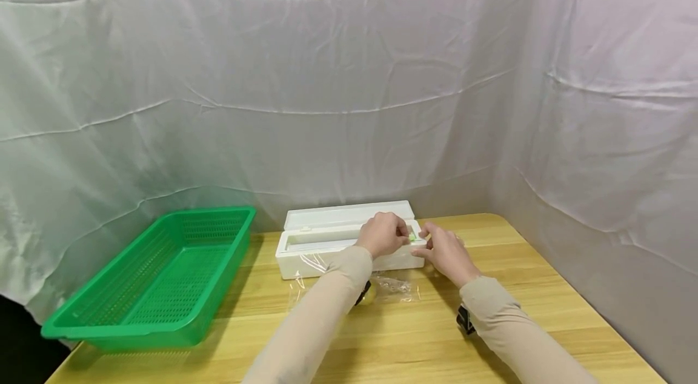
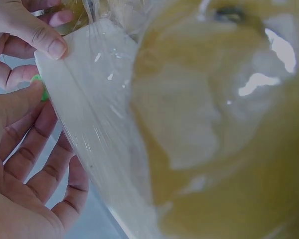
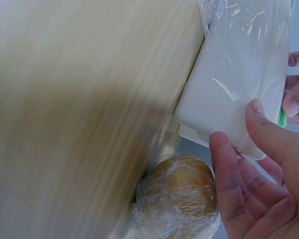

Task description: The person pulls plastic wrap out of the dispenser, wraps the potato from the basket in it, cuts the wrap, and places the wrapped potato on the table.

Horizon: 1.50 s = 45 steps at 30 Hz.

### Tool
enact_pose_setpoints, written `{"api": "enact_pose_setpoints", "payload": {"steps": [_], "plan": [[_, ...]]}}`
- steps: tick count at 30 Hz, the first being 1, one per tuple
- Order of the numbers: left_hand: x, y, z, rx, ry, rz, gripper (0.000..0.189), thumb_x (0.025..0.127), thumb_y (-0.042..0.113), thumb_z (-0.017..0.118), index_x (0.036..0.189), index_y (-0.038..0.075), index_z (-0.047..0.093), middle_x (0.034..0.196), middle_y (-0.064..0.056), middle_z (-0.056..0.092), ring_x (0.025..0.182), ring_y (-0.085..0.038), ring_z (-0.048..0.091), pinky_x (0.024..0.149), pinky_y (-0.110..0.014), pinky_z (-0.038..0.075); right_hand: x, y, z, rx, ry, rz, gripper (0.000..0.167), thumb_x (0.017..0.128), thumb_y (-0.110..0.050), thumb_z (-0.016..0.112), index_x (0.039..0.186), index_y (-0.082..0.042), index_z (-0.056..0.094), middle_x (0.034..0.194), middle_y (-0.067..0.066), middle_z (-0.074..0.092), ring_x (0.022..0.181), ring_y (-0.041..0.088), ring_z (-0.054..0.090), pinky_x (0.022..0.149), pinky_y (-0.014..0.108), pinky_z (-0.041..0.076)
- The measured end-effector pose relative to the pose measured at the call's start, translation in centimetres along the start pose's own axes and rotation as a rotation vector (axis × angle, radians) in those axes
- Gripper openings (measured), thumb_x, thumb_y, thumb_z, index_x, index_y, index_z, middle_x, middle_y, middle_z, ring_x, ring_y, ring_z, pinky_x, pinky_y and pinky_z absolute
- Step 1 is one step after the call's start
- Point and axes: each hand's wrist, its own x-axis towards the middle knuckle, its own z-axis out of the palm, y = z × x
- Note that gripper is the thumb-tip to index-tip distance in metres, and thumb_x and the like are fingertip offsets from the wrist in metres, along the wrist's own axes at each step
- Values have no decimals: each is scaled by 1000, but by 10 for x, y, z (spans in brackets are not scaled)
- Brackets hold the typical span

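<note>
A long white cling film dispenser [image 1: 305, 266] lies on the table with its lid [image 1: 349, 214] raised at the back. My left hand [image 1: 383, 234] reaches over its right part, thumb and finger pinching a small green slide cutter [image 2: 42, 88] at the edge. My right hand [image 1: 446, 252] grips the dispenser's right end, thumb on the front wall and fingers round the end. Clear film [image 3: 234, 74] hangs down the front and spreads on the table. A yellowish round thing [image 1: 369, 294] lies in front, under the film and partly hidden by my left sleeve.
A brownish round item wrapped in film [image 3: 182, 191] sits beyond the dispenser's right end, beside my right hand. At the left stands a green plastic basket [image 1: 218, 305]. Grey cloth [image 1: 327, 142] hangs behind the wooden table [image 1: 414, 347] and along its right side.
</note>
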Motion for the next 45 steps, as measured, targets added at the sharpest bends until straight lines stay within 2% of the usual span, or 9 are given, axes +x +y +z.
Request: {"api": "enact_pose_setpoints", "payload": {"steps": [15, 25, 33, 39, 45], "plan": [[-3, -7, -5, -24, -28, -29, 8, 94, 27, 85, 87, 24, 83, 83, 12, 77, 74, -8, 62, 66, -30, 51, -3, -1, -1, 4, -6, 8, 34, 91, -19, 87, 111, -5, 64, 84, 8, 79, 72, 18, 72, 86, 55, 53], [-14, -29, -22, -44, -59, -32, 10, 94, 29, 85, 86, 24, 82, 83, 11, 76, 76, -7, 60, 72, -30, 51, -2, 1, -3, 10, -18, 15, 37, 90, -21, 88, 113, -4, 64, 86, 9, 74, 71, 19, 65, 72, 44, 54], [-20, -44, -25, -71, -67, -36, 10, 93, 29, 87, 84, 25, 82, 82, 12, 77, 76, -7, 60, 73, -30, 51, -1, 4, -2, 24, -36, 19, 37, 91, -21, 87, 114, -4, 64, 87, 10, 74, 72, 19, 65, 73, 41, 54], [-20, -46, -25, -87, -68, -35, 10, 93, 29, 86, 85, 25, 82, 82, 12, 77, 76, -7, 60, 73, -30, 50, -1, 8, -4, 11, -31, 12, 37, 91, -23, 88, 114, -5, 64, 88, 10, 76, 74, 20, 67, 75, 45, 55], [-20, -45, -26, -95, -70, -32, 9, 94, 28, 86, 86, 24, 83, 83, 12, 78, 77, -6, 61, 75, -30, 51, 0, 9, -9, 23, -87, 6, 42, 91, -26, 88, 115, -4, 62, 88, 8, 74, 72, 18, 65, 74, 41, 54]]}}
